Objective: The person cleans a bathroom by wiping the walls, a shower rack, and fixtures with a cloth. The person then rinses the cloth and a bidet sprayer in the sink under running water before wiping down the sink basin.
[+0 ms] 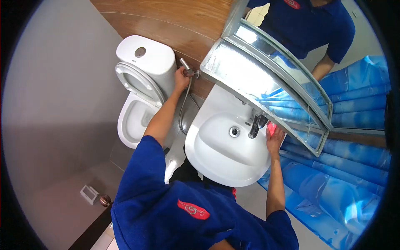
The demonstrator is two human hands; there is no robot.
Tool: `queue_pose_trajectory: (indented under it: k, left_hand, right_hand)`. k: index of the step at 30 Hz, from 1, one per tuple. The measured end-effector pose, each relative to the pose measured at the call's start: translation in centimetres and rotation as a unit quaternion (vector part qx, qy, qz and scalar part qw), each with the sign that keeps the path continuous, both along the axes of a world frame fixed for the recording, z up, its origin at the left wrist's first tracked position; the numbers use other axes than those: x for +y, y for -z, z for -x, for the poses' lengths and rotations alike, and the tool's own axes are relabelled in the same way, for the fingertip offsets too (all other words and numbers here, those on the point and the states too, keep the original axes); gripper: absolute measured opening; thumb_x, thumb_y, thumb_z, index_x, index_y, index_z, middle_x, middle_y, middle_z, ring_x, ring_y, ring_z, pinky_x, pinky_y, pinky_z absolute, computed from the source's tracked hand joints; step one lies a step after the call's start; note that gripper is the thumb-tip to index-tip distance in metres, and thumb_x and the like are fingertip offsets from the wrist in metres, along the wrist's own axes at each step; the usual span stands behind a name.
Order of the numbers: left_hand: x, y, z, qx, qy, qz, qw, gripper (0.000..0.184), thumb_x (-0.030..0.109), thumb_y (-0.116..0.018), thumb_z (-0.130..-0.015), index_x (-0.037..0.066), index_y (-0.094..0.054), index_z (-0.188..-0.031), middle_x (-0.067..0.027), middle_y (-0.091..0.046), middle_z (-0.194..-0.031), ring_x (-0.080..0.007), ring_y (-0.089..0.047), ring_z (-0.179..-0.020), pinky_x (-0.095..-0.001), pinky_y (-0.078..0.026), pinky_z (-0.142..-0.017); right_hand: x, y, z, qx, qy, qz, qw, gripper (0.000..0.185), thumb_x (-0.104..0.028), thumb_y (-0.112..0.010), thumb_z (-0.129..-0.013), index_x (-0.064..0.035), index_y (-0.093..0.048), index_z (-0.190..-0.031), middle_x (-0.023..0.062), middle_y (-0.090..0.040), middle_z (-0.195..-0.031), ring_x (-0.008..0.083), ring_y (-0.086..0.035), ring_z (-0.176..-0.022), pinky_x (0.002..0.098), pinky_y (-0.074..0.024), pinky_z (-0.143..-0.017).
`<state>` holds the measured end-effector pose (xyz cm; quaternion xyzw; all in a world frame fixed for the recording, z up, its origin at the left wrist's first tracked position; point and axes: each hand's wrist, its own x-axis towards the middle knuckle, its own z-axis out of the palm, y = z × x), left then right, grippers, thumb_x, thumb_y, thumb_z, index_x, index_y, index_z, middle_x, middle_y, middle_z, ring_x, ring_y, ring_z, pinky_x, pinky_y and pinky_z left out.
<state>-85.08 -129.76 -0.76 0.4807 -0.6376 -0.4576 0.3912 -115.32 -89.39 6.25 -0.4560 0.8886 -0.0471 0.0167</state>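
Observation:
My left hand (181,79) reaches out past the toilet, its fingers closed round a bidet sprayer (185,63) at its wall holder. A metal hose (181,118) hangs below the sprayer. On the right side of the white washbasin (221,160), my right hand (274,140) presses a bright pink cloth (271,127) against the rim beside the faucet (255,128). The mirror shelf partly covers that spot, and part of the cloth is hidden under my fingers.
A toilet (148,56) with its lid and seat raised stands at left. The glass-shelved mirror cabinet (250,79) juts over the basin. A blue shower curtain (325,183) hangs at right. A door knob (105,200) and paper holder (89,194) sit at lower left.

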Motion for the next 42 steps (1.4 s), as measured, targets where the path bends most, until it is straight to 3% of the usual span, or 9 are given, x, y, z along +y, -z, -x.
queue_pose_trajectory:
  k: [5,9,16,25,30,36,38,40,42]
  left_hand:
    - [2.8,-6.1,0.8,0.011,0.011,-0.011,1.0,0.017,-0.001,-0.071,-0.072,0.004,-0.063,-0.087,0.0027,-0.057,-0.073,-0.0067,-0.048,-0.065,-0.0248,-0.04,-0.059]
    - [0.9,-0.1,1.8,-0.066,0.012,0.087,0.994,0.02,0.0,-0.068,-0.067,0.002,-0.062,-0.087,-0.0096,-0.056,-0.063,-0.0159,-0.053,-0.059,-0.0304,-0.044,-0.06]
    - [1.3,-2.3,2.8,-0.102,0.046,0.201,0.973,0.024,0.003,-0.06,-0.07,0.0,-0.063,-0.094,-0.0244,-0.062,-0.088,-0.0391,-0.06,-0.089,-0.0402,-0.048,-0.075]
    - [-1.2,4.2,2.8,0.061,0.033,0.102,0.992,0.025,0.008,-0.061,-0.073,-0.001,-0.063,-0.097,-0.0223,-0.063,-0.095,-0.037,-0.06,-0.094,-0.039,-0.048,-0.08]
    - [-2.6,13.9,2.8,-0.102,0.021,0.206,0.973,0.031,0.019,-0.061,-0.079,0.001,-0.061,-0.104,-0.0185,-0.064,-0.101,-0.0318,-0.061,-0.096,-0.0381,-0.046,-0.085]
    - [-1.8,10.6,2.8,-0.173,0.09,0.236,0.952,0.055,0.025,-0.066,-0.079,-0.003,-0.045,-0.122,-0.0233,-0.054,-0.118,-0.0328,-0.051,-0.113,-0.039,-0.042,-0.093]
    - [0.0,8.2,2.0,-0.214,0.069,-0.004,0.974,0.056,0.025,-0.071,-0.075,-0.002,-0.048,-0.118,-0.0223,-0.057,-0.114,-0.0321,-0.054,-0.109,-0.0399,-0.044,-0.091]
    - [5.8,1.5,1.4,-0.124,0.013,0.029,0.992,0.052,0.024,-0.073,-0.072,-0.003,-0.051,-0.11,-0.0205,-0.061,-0.105,-0.0326,-0.059,-0.1,-0.0388,-0.045,-0.087]
    - [6.4,7.8,-1.4,-0.127,-0.02,0.072,0.989,0.044,0.021,-0.073,-0.073,-0.004,-0.051,-0.103,-0.0177,-0.063,-0.098,-0.0292,-0.061,-0.091,-0.0356,-0.046,-0.083]
  right_hand:
    - [0.1,0.0,0.1,-0.031,0.009,-0.01,0.999,0.064,-0.043,-0.05,-0.088,0.0019,-0.035,-0.131,0.027,-0.039,-0.128,0.042,-0.032,-0.124,0.0497,-0.0214,-0.105]
    - [0.2,0.9,0.3,0.023,-0.01,0.074,0.997,0.052,-0.046,-0.045,-0.09,-0.0018,-0.053,-0.118,0.0247,-0.052,-0.117,0.0402,-0.042,-0.116,0.0527,-0.0199,-0.103]
    - [0.1,-0.4,0.2,-0.031,0.005,-0.023,0.999,0.06,-0.043,-0.049,-0.089,0.0022,-0.04,-0.126,0.0267,-0.041,-0.126,0.0414,-0.035,-0.121,0.0513,-0.0209,-0.104]
    - [0.6,0.8,0.3,-0.039,0.01,0.017,0.999,0.051,-0.042,-0.05,-0.089,-0.0027,-0.049,-0.12,0.0231,-0.051,-0.119,0.0395,-0.041,-0.117,0.051,-0.0204,-0.103]
    - [0.2,0.1,0.6,-0.056,-0.029,0.056,0.996,0.045,-0.039,-0.044,-0.09,-0.0019,-0.057,-0.111,0.0223,-0.056,-0.111,0.041,-0.048,-0.106,0.0541,-0.0304,-0.095]
    - [0.5,2.1,1.6,0.044,-0.046,0.071,0.995,0.034,-0.03,-0.051,-0.086,-0.0054,-0.056,-0.11,0.0196,-0.055,-0.112,0.0395,-0.047,-0.108,0.0524,-0.0324,-0.094]
    - [1.4,1.4,0.6,0.015,-0.069,0.112,0.991,0.039,-0.021,-0.059,-0.08,-0.0075,-0.053,-0.116,0.0187,-0.052,-0.116,0.0378,-0.047,-0.111,0.0493,-0.0331,-0.095]
    - [2.9,-0.1,-1.0,-0.028,-0.111,0.117,0.987,0.05,-0.013,-0.065,-0.073,-0.0096,-0.049,-0.12,0.0173,-0.048,-0.122,0.0357,-0.045,-0.114,0.0461,-0.0341,-0.095]
    - [5.1,-2.4,-1.8,-0.107,-0.164,0.066,0.978,0.047,-0.01,-0.064,-0.075,-0.0095,-0.05,-0.12,0.0182,-0.05,-0.12,0.0361,-0.047,-0.112,0.0423,-0.0376,-0.094]
